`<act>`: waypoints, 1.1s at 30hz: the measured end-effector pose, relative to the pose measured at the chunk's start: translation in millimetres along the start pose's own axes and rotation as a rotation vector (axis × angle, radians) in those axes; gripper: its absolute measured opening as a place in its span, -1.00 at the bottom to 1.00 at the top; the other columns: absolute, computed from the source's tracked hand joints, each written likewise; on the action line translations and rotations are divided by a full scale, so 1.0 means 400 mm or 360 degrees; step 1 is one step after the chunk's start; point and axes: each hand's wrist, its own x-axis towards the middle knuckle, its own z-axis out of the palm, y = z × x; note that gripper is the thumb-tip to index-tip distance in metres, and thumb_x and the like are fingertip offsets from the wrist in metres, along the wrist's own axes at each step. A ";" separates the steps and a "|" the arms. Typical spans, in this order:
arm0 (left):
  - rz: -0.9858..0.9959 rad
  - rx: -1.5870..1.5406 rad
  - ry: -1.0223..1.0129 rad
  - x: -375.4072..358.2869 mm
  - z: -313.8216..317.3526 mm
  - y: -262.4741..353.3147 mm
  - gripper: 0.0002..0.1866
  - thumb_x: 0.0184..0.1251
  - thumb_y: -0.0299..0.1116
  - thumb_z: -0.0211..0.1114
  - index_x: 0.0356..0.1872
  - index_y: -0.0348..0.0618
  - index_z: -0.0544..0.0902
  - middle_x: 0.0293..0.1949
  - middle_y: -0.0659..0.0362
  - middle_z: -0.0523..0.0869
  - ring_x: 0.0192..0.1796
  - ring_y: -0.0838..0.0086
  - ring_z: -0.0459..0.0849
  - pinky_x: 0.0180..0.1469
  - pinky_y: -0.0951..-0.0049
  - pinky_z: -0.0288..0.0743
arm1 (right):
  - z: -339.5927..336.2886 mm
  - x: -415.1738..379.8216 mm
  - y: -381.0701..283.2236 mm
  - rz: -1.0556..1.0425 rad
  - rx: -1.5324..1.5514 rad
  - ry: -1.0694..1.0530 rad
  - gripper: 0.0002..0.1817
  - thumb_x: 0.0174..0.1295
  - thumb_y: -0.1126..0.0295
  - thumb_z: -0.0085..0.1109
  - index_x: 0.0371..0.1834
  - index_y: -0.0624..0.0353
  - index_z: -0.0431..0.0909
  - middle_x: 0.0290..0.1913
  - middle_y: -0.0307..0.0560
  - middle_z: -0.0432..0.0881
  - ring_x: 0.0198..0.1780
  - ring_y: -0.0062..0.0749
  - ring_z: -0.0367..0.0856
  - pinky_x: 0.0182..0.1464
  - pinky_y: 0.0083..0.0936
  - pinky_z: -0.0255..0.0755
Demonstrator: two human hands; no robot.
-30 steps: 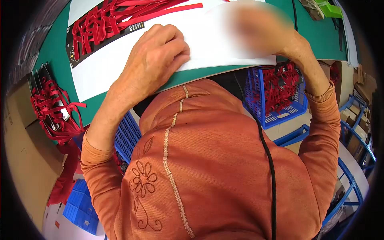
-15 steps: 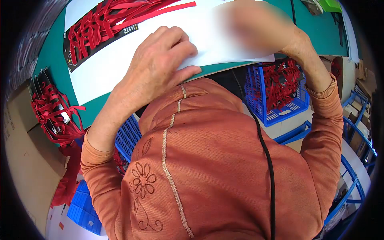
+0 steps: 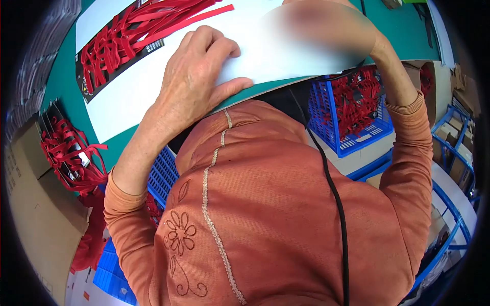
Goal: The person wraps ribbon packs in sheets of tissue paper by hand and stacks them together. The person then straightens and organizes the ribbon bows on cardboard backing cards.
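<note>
White sheet (image 3: 255,62) beneath both hands (image 3: 196,71)

A plain white sheet (image 3: 138,89) lies along the near edge of the green surface (image 3: 403,35). At the sheet's left end rests a black printed card (image 3: 153,46), latticed with red straps (image 3: 115,48) whose loose ends trail right.

Straps (image 3: 120,46) on card (image 3: 154,46), card on sheet (image 3: 122,107)

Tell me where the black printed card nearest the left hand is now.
In the head view, the black printed card lies at the upper left on the white sheet, partly covered by red straps, left of the left hand.
</note>
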 end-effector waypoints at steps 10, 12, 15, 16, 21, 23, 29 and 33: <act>-0.0182 -0.0337 -0.0140 0.009 0.005 -0.041 -0.79 0.15 -0.24 0.38 -0.39 -0.14 0.61 -0.44 0.23 0.51 -0.43 0.51 0.45 -0.38 0.55 0.42 | -0.015 -0.090 0.040 0.0043 0.0192 0.0263 -0.73 -0.02 0.35 0.38 -0.31 0.26 0.59 -0.32 -0.12 0.57 -0.30 -0.38 0.47 -0.16 -0.61 0.38; -0.0294 -0.0481 -0.0140 0.013 0.001 -0.041 -0.78 0.17 -0.23 0.37 -0.40 -0.17 0.61 -0.48 0.22 0.53 -0.48 0.53 0.44 -0.41 0.54 0.41 | -0.007 -0.083 0.018 -0.0394 -0.0077 0.0345 -0.73 0.00 0.36 0.35 -0.26 0.27 0.58 -0.32 -0.11 0.56 -0.31 -0.38 0.46 -0.18 -0.61 0.37; -0.0421 -0.0608 -0.0124 0.020 -0.015 -0.043 -0.77 0.19 -0.23 0.36 -0.41 -0.19 0.61 -0.51 0.22 0.55 -0.52 0.55 0.44 -0.45 0.53 0.40 | 0.008 -0.080 -0.014 -0.0855 -0.0345 0.0417 -0.72 0.02 0.37 0.31 -0.22 0.29 0.57 -0.33 -0.11 0.55 -0.31 -0.38 0.45 -0.20 -0.62 0.36; -0.0465 -0.0655 -0.0198 0.028 -0.021 -0.040 -0.78 0.21 -0.25 0.34 -0.40 -0.20 0.60 -0.50 0.23 0.55 -0.51 0.55 0.43 -0.43 0.54 0.38 | 0.019 -0.088 -0.018 -0.0737 -0.0494 0.0520 -0.75 0.04 0.40 0.28 -0.22 0.26 0.59 -0.29 -0.11 0.57 -0.29 -0.37 0.48 -0.18 -0.59 0.39; -0.0600 -0.0693 -0.0275 0.043 -0.071 -0.024 -0.81 0.27 -0.30 0.29 -0.35 -0.22 0.56 -0.45 0.24 0.55 -0.48 0.53 0.40 -0.40 0.54 0.32 | 0.025 -0.086 0.002 -0.0301 -0.0580 0.0668 -0.73 0.15 0.52 0.14 -0.06 0.19 0.62 -0.12 -0.11 0.66 -0.20 -0.35 0.58 -0.10 -0.56 0.45; -0.0478 -0.0471 -0.0193 0.008 -0.093 -0.022 -0.80 0.22 -0.29 0.30 -0.33 -0.22 0.57 -0.41 0.19 0.58 -0.43 0.45 0.47 -0.34 0.46 0.39 | 0.013 -0.079 -0.003 -0.0254 -0.0464 0.0601 -0.74 0.16 0.52 0.12 -0.06 0.21 0.61 -0.13 -0.11 0.66 -0.20 -0.37 0.58 -0.10 -0.58 0.44; -0.0212 0.0329 0.0121 -0.149 -0.172 -0.039 -0.66 0.05 -0.36 0.36 -0.14 -0.25 0.54 -0.15 0.08 0.63 -0.19 0.22 0.60 -0.08 0.30 0.47 | -0.006 -0.078 0.020 0.0211 0.0106 0.0650 -0.78 0.09 0.54 0.20 -0.16 0.26 0.62 -0.24 -0.13 0.65 -0.35 -0.48 0.51 -0.25 -0.67 0.39; -0.0438 0.0702 0.0104 -0.255 -0.269 -0.106 -0.73 0.04 -0.48 0.32 -0.18 -0.23 0.59 -0.14 0.08 0.66 -0.16 0.24 0.62 -0.10 0.35 0.49 | -0.019 -0.068 0.020 0.0221 0.0127 0.0627 -0.80 0.09 0.54 0.20 -0.18 0.26 0.61 -0.26 -0.15 0.64 -0.35 -0.51 0.50 -0.23 -0.67 0.38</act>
